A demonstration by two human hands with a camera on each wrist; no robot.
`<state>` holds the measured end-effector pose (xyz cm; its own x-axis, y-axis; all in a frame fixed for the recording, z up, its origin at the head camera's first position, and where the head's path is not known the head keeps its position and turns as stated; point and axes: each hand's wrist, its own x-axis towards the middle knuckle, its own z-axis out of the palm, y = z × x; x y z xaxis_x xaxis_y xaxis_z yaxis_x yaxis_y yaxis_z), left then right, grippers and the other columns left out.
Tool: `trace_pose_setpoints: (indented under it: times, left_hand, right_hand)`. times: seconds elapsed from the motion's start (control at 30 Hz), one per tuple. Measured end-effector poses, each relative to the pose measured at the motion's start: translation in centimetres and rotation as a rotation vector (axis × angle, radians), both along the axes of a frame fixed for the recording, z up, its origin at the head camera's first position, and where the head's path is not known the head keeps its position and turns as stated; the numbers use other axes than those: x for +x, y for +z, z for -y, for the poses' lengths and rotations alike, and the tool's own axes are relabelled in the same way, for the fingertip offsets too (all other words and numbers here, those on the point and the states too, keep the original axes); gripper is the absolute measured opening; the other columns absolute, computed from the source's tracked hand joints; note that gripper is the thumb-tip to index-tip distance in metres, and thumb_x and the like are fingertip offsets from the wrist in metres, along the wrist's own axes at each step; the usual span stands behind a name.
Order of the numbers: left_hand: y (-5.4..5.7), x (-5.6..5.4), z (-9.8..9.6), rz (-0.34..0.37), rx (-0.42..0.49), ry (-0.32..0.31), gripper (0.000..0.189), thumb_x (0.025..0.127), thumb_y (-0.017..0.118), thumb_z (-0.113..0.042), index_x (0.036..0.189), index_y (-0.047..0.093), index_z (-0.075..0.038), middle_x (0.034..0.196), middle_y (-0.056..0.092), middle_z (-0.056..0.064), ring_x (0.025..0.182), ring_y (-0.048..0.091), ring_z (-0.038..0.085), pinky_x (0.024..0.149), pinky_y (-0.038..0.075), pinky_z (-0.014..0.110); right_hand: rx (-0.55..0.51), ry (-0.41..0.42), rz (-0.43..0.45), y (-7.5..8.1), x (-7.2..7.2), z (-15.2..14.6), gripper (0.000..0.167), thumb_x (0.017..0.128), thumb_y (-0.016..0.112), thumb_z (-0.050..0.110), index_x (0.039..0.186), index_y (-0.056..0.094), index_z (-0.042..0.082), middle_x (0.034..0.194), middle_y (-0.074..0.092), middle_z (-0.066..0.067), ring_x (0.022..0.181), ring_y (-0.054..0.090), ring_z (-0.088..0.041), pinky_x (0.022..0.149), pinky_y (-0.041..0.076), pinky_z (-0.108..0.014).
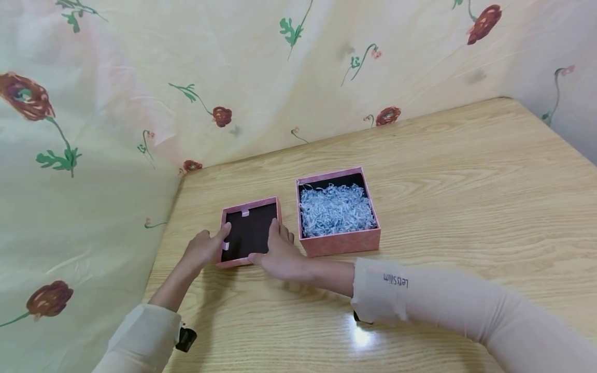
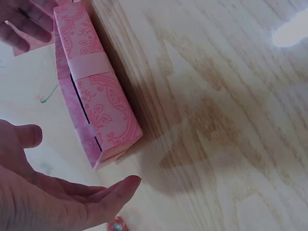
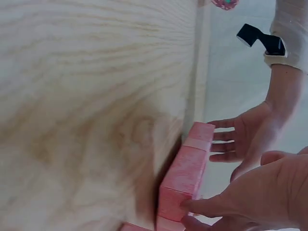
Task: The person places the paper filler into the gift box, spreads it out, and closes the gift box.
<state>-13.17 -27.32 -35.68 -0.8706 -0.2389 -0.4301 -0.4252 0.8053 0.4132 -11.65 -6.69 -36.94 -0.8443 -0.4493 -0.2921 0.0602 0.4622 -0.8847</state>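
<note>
A shallow pink patterned box lid (image 1: pixel 252 230) lies with its black inside up on the wooden table, with light ribbon strips over its walls. My left hand (image 1: pixel 203 251) is at its left side, thumb over the edge; in the right wrist view the left fingers (image 3: pixel 224 147) reach its side, extended. At the right front corner is my right hand (image 1: pixel 284 259), its thumb at the front wall and fingers along the right wall. A fingertip touches the pink corner in the right wrist view. Right of the lid stands a square pink box (image 1: pixel 340 242) holding blue shredded paper (image 1: pixel 337 210).
The wooden table (image 1: pixel 466 207) meets a flower-printed cloth (image 1: pixel 261 77) at the back and left. A dark wrist device (image 1: pixel 186 339) sits at the left cuff. A bright light patch shows on the table below the right sleeve (image 1: pixel 420 290).
</note>
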Motion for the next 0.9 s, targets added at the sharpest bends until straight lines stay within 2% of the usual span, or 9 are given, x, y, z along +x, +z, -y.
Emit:
trace_pose_setpoints:
  times: [0.2,0.43,0.57,0.7,0.9]
  left_hand:
    - [-0.4,-0.1,-0.2,0.011,0.006,0.002,0.095,0.095,0.033,-0.064,0.140,0.027,0.019,0.143,0.032,0.038,0.132,0.034,0.049,0.105,0.034,0.057]
    - [-0.5,-0.1,-0.4,0.018,0.023,-0.013,0.086,0.096,0.036,-0.062,0.130,0.044,0.017,0.130,0.048,0.035,0.119,0.048,0.044,0.098,0.041,0.055]
    - [-0.6,-0.2,-0.4,0.018,0.035,-0.016,0.084,0.096,0.037,-0.060,0.130,0.044,0.017,0.130,0.048,0.034,0.119,0.048,0.044,0.098,0.041,0.055]
    - [-0.7,-0.3,-0.3,0.017,0.039,-0.013,0.082,0.097,0.037,-0.058,0.131,0.043,0.016,0.130,0.048,0.034,0.121,0.047,0.045,0.099,0.040,0.055]
    - [-0.6,-0.4,-0.5,0.068,0.087,0.022,0.091,0.094,0.037,-0.064,0.136,0.035,0.017,0.136,0.042,0.034,0.126,0.041,0.045,0.104,0.035,0.056]
  right_hand:
    - [0.000,-0.089,0.028,-1.0,-0.5,0.4,0.095,0.090,0.064,0.035,0.153,0.003,-0.001,0.155,0.015,-0.020,0.143,0.014,-0.032,0.115,0.018,-0.047]
    - [-0.008,-0.151,0.086,-1.9,-1.0,0.7,0.085,0.086,0.068,0.031,0.148,0.022,-0.006,0.140,0.029,-0.021,0.129,0.032,-0.032,0.109,0.029,-0.044]
    - [-0.045,-0.167,0.127,-2.1,-1.0,0.6,0.079,0.084,0.070,0.026,0.143,0.030,-0.006,0.132,0.031,-0.021,0.121,0.037,-0.033,0.106,0.032,-0.043]
    - [-0.071,-0.167,0.162,-2.1,-1.0,0.5,0.078,0.083,0.071,0.024,0.142,0.031,-0.008,0.131,0.030,-0.021,0.120,0.038,-0.033,0.107,0.032,-0.043]
    - [-0.084,-0.157,0.172,-1.9,-0.8,0.5,0.077,0.083,0.071,0.023,0.141,0.032,-0.010,0.129,0.031,-0.021,0.117,0.038,-0.033,0.105,0.033,-0.043]
